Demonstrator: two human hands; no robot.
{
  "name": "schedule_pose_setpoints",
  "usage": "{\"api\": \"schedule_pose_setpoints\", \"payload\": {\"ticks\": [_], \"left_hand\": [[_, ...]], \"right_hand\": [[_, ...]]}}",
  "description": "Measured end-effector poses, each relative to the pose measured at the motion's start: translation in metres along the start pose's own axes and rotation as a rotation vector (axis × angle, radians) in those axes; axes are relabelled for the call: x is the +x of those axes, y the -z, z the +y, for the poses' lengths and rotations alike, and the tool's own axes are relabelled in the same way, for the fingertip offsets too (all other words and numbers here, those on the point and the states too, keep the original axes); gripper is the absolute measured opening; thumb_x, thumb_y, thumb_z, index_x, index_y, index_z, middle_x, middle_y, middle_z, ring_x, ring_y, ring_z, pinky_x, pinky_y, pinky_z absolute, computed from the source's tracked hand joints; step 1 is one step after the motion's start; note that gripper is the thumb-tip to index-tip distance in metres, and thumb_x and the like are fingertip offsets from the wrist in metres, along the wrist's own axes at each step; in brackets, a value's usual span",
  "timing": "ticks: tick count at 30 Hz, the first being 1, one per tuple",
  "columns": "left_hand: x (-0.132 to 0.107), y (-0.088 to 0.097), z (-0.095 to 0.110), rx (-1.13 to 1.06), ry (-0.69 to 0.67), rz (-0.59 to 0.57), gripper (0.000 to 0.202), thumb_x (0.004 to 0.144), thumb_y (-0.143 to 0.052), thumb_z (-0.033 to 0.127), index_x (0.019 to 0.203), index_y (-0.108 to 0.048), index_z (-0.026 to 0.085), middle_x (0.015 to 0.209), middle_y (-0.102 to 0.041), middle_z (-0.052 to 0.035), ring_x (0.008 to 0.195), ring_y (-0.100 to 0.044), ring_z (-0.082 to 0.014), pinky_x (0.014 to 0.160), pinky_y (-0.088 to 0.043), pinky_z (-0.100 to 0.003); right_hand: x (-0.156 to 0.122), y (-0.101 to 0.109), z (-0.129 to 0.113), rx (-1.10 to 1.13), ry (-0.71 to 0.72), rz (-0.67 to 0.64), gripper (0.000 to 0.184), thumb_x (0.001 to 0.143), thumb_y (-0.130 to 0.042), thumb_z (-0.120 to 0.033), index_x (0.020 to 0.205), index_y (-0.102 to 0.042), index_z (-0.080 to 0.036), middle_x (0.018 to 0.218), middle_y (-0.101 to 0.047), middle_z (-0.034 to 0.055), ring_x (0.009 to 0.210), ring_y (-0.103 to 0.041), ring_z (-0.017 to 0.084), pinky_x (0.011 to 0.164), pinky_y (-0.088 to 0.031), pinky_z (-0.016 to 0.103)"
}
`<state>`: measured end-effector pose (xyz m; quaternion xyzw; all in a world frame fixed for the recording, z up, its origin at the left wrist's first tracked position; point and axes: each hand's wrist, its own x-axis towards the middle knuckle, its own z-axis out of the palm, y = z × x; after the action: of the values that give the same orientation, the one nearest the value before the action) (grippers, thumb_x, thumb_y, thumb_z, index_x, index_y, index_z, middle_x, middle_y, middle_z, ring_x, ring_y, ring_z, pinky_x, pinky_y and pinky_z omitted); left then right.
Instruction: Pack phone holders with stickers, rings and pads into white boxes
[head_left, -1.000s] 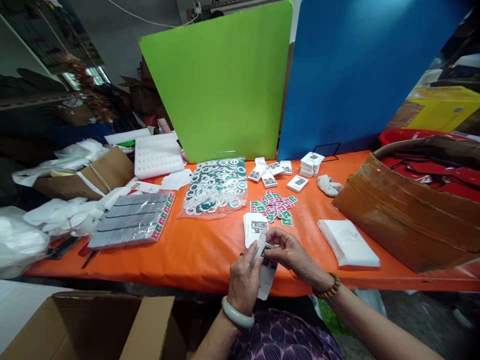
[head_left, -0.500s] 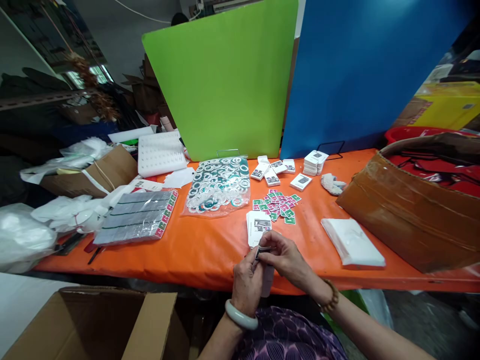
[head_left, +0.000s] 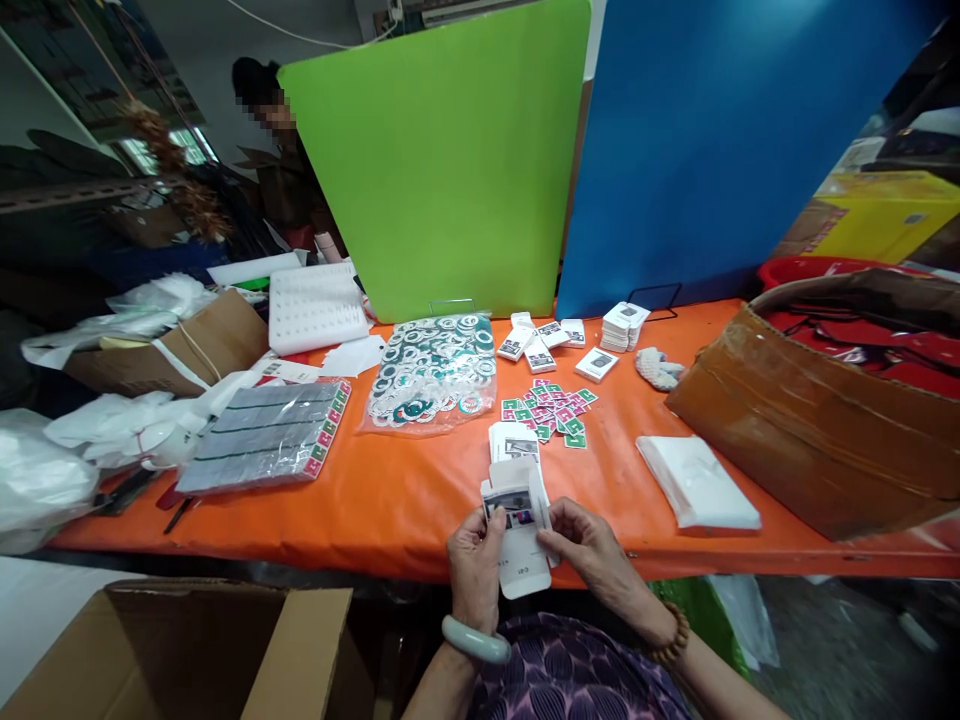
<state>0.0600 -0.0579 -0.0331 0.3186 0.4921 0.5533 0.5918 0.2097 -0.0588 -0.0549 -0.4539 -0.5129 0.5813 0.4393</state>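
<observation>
A small white carton (head_left: 525,562) with a printed picture and its end flaps open is between my hands at the table's front edge. My left hand (head_left: 472,575) grips its left side, thumb over the printed face. On the carton's right edge, the fingers of my right hand (head_left: 589,550) pinch the side panel. Just beyond lies a stack of flat printed cartons (head_left: 510,440), partly hidden by the held one. Behind it spreads a pile of pink and green labels (head_left: 553,412). Several closed small boxes (head_left: 538,354) lie farther back.
A clear bag of rings (head_left: 435,370) and a wrapped grey block (head_left: 262,435) lie left. On the right are a white packet (head_left: 697,482) and a brown carton (head_left: 825,420). Green (head_left: 450,160) and blue (head_left: 675,150) panels stand behind. An open cardboard box (head_left: 195,650) sits lower left.
My hands have moved apart from a close pinch, and the carton now shows opened out between them, printed face up. A person's head has come into sight beside the green panel.
</observation>
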Motion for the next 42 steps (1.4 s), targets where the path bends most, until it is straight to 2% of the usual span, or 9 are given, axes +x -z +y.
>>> {"api": "schedule_pose_setpoints", "payload": {"ticks": [5,7,12,18,23,26,30,34,42], "left_hand": [[-0.012,0.007,-0.008,0.150,-0.030,-0.097,0.052,0.073,-0.070,0.029,0.122,-0.056,0.017,0.098,-0.070,-0.0065,0.075,-0.065,-0.0149,0.075,-0.053,-0.026],[-0.018,0.011,-0.015,0.223,-0.034,-0.166,0.059,0.075,-0.067,0.028,0.130,-0.048,0.019,0.106,-0.069,-0.0086,0.078,-0.066,-0.0161,0.075,-0.054,-0.028],[-0.024,0.021,-0.031,0.362,0.045,-0.311,0.049,0.072,-0.068,0.026,0.119,-0.058,0.016,0.088,-0.071,-0.0068,0.075,-0.065,-0.0177,0.070,-0.053,-0.027],[-0.018,0.020,-0.032,0.438,0.170,-0.422,0.035,0.068,-0.071,0.032,0.097,-0.069,0.012,0.084,-0.070,-0.0070,0.076,-0.062,-0.0186,0.072,-0.049,-0.029],[-0.011,0.011,-0.028,0.577,0.108,-0.404,0.029,0.077,-0.061,0.039,0.075,-0.073,0.013,0.080,-0.068,-0.0073,0.079,-0.059,-0.0199,0.077,-0.047,-0.031],[-0.005,0.008,-0.029,0.540,0.047,-0.321,0.021,0.072,-0.065,0.033,0.072,-0.071,0.013,0.080,-0.066,-0.0074,0.080,-0.059,-0.0190,0.077,-0.046,-0.030],[0.002,0.007,-0.031,0.320,0.096,-0.244,0.036,0.067,-0.071,0.029,0.099,-0.061,0.017,0.072,-0.060,0.0015,0.063,-0.056,-0.0117,0.064,-0.046,-0.025],[0.003,0.009,-0.028,0.393,0.081,-0.317,0.020,0.067,-0.072,0.030,0.079,-0.066,0.015,0.070,-0.061,-0.0006,0.066,-0.056,-0.0131,0.065,-0.045,-0.025],[-0.008,0.020,-0.031,0.483,0.029,-0.294,0.017,0.068,-0.071,0.030,0.074,-0.071,0.013,0.074,-0.064,-0.0053,0.072,-0.057,-0.0173,0.071,-0.046,-0.029]], "right_hand": [[-0.021,0.011,0.006,-0.114,0.077,0.035,0.047,0.086,-0.059,-0.035,0.128,-0.041,-0.023,0.096,-0.062,0.0038,0.082,-0.061,0.017,0.076,-0.050,0.030],[-0.030,0.010,0.010,-0.086,0.094,0.038,0.052,0.087,-0.058,-0.035,0.133,-0.036,-0.024,0.111,-0.061,0.0072,0.096,-0.061,0.019,0.087,-0.049,0.033],[-0.049,0.009,0.023,-0.044,0.021,0.048,0.040,0.087,-0.057,-0.034,0.123,-0.044,-0.023,0.118,-0.060,0.0090,0.105,-0.059,0.021,0.090,-0.047,0.033],[-0.065,0.016,0.023,-0.193,-0.039,0.003,0.018,0.087,-0.054,-0.037,0.095,-0.053,-0.020,0.080,-0.057,-0.0008,0.072,-0.054,0.014,0.066,-0.044,0.025],[-0.056,0.012,0.027,-0.260,-0.052,0.134,0.033,0.088,-0.051,-0.044,0.068,-0.046,-0.018,0.064,-0.041,-0.0037,0.060,-0.040,0.011,0.056,-0.035,0.023],[-0.043,0.008,0.031,-0.029,-0.060,0.174,0.026,0.083,-0.059,-0.044,0.083,-0.049,-0.019,0.071,-0.048,-0.0028,0.064,-0.048,0.012,0.059,-0.040,0.023],[-0.029,0.012,0.028,0.192,-0.088,0.090,0.044,0.078,-0.067,-0.038,0.114,-0.045,-0.023,0.085,-0.058,-0.0006,0.073,-0.057,0.014,0.067,-0.046,0.026],[-0.030,0.018,0.021,-0.070,0.021,0.036,0.017,0.084,-0.061,-0.035,0.086,-0.059,-0.018,0.080,-0.058,0.0015,0.074,-0.056,0.015,0.069,-0.045,0.028],[-0.044,0.014,0.016,-0.244,0.103,0.062,0.022,0.088,-0.056,-0.035,0.079,-0.064,-0.018,0.081,-0.062,0.0049,0.078,-0.058,0.018,0.073,-0.045,0.029]]}}
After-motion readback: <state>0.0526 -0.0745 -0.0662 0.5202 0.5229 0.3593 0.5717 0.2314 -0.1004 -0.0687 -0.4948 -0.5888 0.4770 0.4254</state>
